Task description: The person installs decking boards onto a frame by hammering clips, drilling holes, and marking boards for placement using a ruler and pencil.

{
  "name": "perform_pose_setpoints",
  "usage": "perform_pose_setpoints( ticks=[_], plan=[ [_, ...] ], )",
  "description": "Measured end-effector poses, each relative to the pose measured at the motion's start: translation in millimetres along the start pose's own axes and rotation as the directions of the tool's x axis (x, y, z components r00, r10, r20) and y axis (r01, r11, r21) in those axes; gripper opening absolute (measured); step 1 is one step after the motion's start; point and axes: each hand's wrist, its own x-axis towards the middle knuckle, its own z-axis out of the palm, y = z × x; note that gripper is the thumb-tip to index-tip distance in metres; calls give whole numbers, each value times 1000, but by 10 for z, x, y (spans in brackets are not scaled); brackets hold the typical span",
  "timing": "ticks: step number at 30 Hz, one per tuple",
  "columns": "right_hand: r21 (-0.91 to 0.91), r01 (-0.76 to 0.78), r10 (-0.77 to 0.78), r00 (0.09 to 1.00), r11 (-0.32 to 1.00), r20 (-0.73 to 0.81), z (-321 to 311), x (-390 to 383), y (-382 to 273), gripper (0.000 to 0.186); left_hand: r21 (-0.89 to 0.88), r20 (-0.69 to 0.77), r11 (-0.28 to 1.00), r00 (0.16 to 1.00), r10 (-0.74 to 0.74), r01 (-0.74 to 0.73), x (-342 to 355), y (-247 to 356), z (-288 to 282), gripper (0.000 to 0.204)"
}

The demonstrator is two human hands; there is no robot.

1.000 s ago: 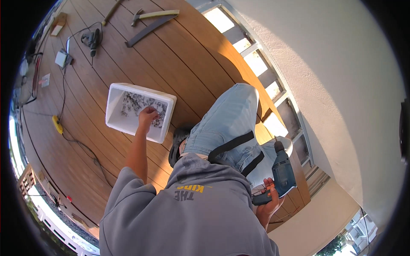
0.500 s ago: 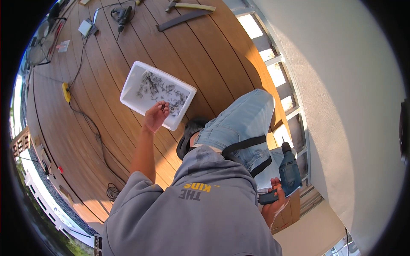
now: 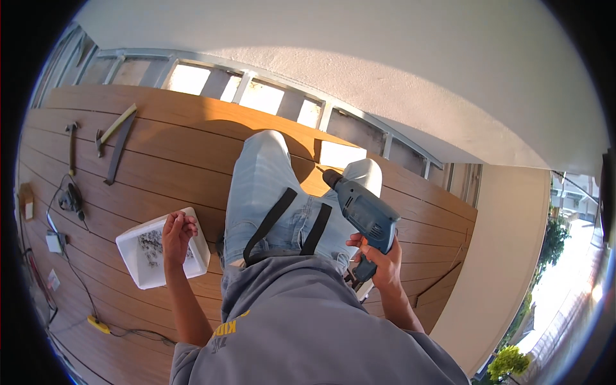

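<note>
My right hand (image 3: 382, 260) grips the handle of a dark blue corded-style drill (image 3: 362, 212), its bit pointing up and left over my knees. My left hand (image 3: 179, 234) is raised over a white plastic foam-like tub (image 3: 135, 250), its fingers curled together; what they hold is too small to make out. Many small dark metal fasteners (image 3: 151, 247) lie scattered inside the tub. I am down on the wooden decking (image 3: 186, 160), my jeans-covered knees (image 3: 263, 154) toward the wall.
Two hammers (image 3: 119, 125) (image 3: 72, 141), a flat dark bar (image 3: 120, 151), another drill (image 3: 70, 200) and a yellow power strip (image 3: 97, 324) with cables lie at left. Metal framing (image 3: 327, 112) shows beyond the deck's edge, along a white wall (image 3: 436, 77); greenery is at the right.
The view has turned toward the wall and framing. My left hand has come up from inside the tub with fingers closed; the drill in my right hand has swung inward over my knees.
</note>
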Motion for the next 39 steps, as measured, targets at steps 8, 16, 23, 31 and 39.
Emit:
perform_pose_setpoints(
  ticks=[8, 16, 23, 31, 39],
  plan=[
    [175, 8, 6, 997, 984, -81, -522, -368, 259, 44, 207, 373, 971, 908, -191, 119, 1028, -138, 2034, 17],
    [300, 20, 20, 992, 954, -127, -957, -309, 205, 49, 242, 514, 917, 759, -399, 319, 1420, -1001, 3424, 25],
    [331, -49, 88, 990, 943, -106, -1283, 68, -10, 62, 265, 430, 840, 723, -542, 473, 1629, -1673, 3858, 19],
    [321, -119, 135, 990, 940, -29, -1592, 482, -210, 55, 111, 401, 744, 655, -640, 659, 1760, -1967, 4268, 27],
    [347, -134, 176, 980, 928, -91, -1788, 599, -124, 53, 201, 394, 754, 653, -647, 625, 1664, -2074, 4545, 29]
  ],
)
